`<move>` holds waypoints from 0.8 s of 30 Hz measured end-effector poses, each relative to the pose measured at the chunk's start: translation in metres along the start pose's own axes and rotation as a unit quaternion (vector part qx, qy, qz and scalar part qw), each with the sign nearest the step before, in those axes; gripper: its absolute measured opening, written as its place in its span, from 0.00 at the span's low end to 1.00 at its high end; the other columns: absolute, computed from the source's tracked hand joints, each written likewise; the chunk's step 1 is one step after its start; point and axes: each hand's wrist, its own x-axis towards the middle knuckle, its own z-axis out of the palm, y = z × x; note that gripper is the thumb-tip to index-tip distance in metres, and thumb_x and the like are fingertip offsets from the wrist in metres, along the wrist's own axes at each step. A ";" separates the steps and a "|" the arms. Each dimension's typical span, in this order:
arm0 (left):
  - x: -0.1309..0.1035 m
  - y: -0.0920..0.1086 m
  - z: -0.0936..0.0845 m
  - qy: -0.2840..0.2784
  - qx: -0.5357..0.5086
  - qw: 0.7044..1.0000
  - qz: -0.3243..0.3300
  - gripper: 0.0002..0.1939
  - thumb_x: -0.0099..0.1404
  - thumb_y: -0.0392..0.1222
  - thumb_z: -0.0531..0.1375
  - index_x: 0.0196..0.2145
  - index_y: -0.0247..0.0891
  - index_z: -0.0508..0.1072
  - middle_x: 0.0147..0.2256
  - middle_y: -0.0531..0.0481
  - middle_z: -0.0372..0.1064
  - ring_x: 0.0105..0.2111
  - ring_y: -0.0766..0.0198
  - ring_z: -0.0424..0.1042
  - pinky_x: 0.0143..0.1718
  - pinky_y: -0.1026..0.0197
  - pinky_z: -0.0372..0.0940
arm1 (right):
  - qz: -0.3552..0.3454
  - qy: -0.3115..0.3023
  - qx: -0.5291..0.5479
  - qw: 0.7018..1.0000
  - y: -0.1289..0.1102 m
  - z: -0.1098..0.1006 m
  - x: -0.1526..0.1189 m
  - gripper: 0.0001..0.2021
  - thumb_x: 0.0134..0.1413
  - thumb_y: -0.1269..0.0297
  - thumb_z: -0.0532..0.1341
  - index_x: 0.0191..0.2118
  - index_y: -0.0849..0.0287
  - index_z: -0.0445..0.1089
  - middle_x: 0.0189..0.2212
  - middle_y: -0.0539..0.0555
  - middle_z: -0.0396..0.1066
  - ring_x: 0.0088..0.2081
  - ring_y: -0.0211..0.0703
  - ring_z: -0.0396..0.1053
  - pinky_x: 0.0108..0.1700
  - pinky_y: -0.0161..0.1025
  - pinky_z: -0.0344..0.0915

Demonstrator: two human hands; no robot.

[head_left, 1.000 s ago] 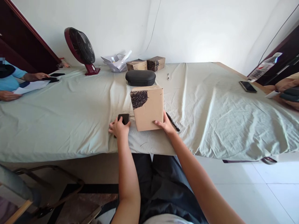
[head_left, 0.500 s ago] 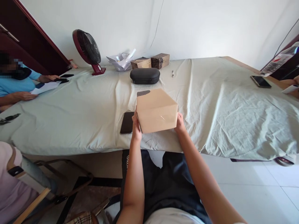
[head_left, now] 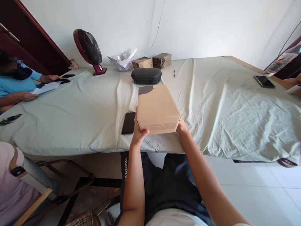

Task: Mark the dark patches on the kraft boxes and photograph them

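Note:
Between my two hands is a brown cardboard box (head_left: 160, 108), tilted so that its broad face shows, with a dark patch at its far left corner. My left hand (head_left: 139, 131) grips the box's near left corner, its thumb on the near side. At the right edge, my right hand (head_left: 181, 125) holds the box with its fingers mostly hidden behind the cardboard. Just left of my left hand lies a dark phone (head_left: 128, 123). Beyond the box sits a black zip case (head_left: 146, 76).
A pale cloth covers the table (head_left: 94, 125). Along the back stand a dark red fan (head_left: 89, 48), a plastic bag (head_left: 123, 61) and two patterned boxes (head_left: 162, 60). Another phone (head_left: 264, 81) lies at right. A person in blue (head_left: 14, 86) sits at left holding papers.
The box has tipped, showing more of its broad face and less of its near side. My left thumb has come round onto the near side.

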 end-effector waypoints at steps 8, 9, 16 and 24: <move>-0.005 0.002 0.004 0.094 -0.108 0.988 -0.060 0.48 0.44 0.80 0.67 0.55 0.47 0.78 0.40 0.44 0.80 0.42 0.50 0.81 0.52 0.46 0.74 | 0.031 -0.076 0.006 0.997 -0.010 0.008 -0.007 0.64 0.45 0.39 0.76 0.79 0.32 0.36 0.82 0.46 0.27 0.81 0.57 0.36 0.76 0.65 0.53; -0.007 0.002 0.004 0.104 -0.103 0.987 -0.060 0.48 0.44 0.81 0.66 0.54 0.47 0.79 0.39 0.44 0.80 0.40 0.51 0.81 0.51 0.46 0.74 | 0.024 -0.076 0.006 0.997 -0.009 0.009 -0.007 0.65 0.44 0.38 0.76 0.79 0.32 0.35 0.82 0.45 0.27 0.82 0.56 0.35 0.76 0.65 0.52; -0.008 0.007 0.007 0.113 -0.095 0.988 -0.035 0.55 0.43 0.82 0.66 0.61 0.46 0.76 0.49 0.40 0.81 0.45 0.47 0.82 0.52 0.46 0.75 | -0.005 0.019 0.036 0.999 -0.010 0.007 0.003 0.51 0.45 0.31 0.72 0.73 0.42 0.61 0.77 0.52 0.55 0.75 0.65 0.55 0.70 0.63 0.64; 0.015 0.009 0.004 0.265 0.033 0.964 0.001 0.38 0.70 0.67 0.57 0.67 0.39 0.71 0.65 0.35 0.70 0.66 0.49 0.71 0.67 0.49 0.66 | -0.060 0.099 0.036 0.993 -0.017 -0.006 0.003 0.24 0.56 0.35 0.65 0.44 0.48 0.80 0.53 0.56 0.79 0.63 0.65 0.71 0.66 0.63 0.66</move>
